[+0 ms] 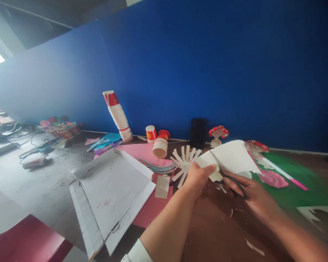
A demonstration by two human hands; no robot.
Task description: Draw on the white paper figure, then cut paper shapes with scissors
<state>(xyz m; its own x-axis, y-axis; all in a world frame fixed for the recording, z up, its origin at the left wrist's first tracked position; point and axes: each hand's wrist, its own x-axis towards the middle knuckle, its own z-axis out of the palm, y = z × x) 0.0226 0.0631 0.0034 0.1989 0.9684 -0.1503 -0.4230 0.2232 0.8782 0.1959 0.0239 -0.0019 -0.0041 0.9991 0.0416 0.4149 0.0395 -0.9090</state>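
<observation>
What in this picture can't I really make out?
All in the head view:
- Scissors: most of the blades, hidden by the white paper and right hand.
- Left hand: its underside, turned away from the camera.
- Dark red object: cut off by the lower left edge.
- Cables: too blurred to trace singly.
- Red writing: too faint to read surely.

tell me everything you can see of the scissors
The scissors are held in the right hand. Their dark, rounded handle, plastic by its look, curves around the fingers, which hide part of it. Ahead of the hand, a thin dark line, seemingly a blade, slants up and left in the picture against the pale paper. Whether the blades stand open cannot be told; the pivot does not show clearly.
</observation>
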